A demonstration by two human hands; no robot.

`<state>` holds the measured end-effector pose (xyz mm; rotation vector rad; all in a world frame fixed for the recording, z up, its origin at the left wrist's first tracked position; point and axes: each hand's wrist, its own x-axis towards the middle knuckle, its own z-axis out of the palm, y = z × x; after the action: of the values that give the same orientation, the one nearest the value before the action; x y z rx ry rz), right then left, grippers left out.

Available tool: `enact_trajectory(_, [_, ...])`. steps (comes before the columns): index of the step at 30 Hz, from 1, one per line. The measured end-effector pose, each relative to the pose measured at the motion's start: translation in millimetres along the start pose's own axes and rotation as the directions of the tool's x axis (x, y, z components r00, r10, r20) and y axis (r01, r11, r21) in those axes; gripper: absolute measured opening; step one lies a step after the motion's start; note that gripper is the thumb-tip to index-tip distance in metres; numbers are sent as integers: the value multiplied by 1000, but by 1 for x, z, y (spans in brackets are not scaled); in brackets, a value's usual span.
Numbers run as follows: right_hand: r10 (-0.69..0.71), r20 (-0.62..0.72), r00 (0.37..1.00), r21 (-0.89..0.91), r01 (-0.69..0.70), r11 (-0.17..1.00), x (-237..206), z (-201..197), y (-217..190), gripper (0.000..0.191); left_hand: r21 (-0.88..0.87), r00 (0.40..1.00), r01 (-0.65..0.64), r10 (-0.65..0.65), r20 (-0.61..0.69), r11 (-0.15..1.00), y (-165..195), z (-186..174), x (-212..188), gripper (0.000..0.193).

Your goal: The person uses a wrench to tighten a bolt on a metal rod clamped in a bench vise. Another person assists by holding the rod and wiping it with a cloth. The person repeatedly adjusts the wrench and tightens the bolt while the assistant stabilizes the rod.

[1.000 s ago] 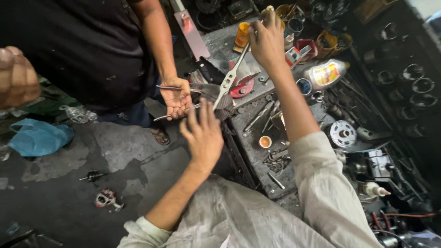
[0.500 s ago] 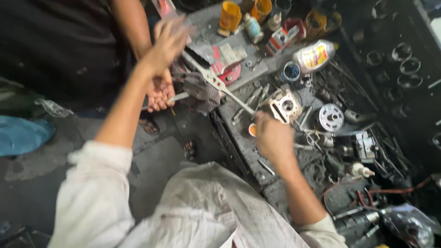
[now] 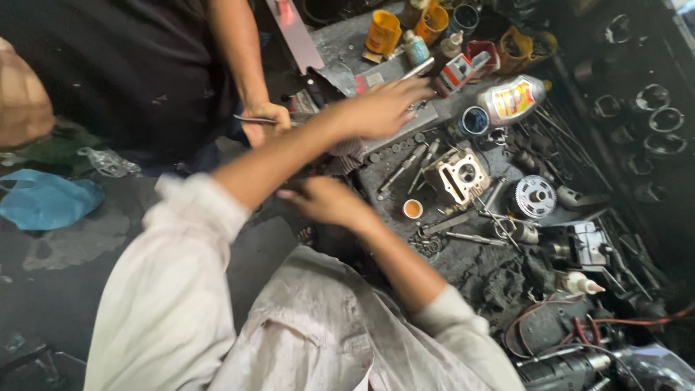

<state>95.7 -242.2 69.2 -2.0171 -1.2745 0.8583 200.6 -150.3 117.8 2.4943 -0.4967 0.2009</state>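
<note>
Left hand (image 3: 380, 108) swung from upper bench to flat, open, empty hover over small round parts (image 3: 394, 150); right hand (image 3: 329, 201) pulled back from cylinder block (image 3: 457, 176), grip unclear.

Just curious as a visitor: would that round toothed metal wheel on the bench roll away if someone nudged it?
Probably not: the toothed wheel lies flat on the cluttered bench, so it would likely slide. It looks solid metal, probably heavy for its size, and possibly greasy.
</note>
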Motion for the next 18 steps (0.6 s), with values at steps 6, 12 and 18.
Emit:
enact_trajectory(6, [-12,-651,759,-283,-228,932,-16,-162,73,23,555,829,556,-464,-312,620,103,21,-164,77])
enact_trajectory(12, [-606,-421,675,-856,-76,510,55,-223,106,55,164,557,765,-511,-655,623,91,40,-180,70])
enact_trajectory(18, [117,-544,831,-514,-440,736,-57,-174,104,65,55,678,527,-380,-629,848,-38,-19,-172,40])
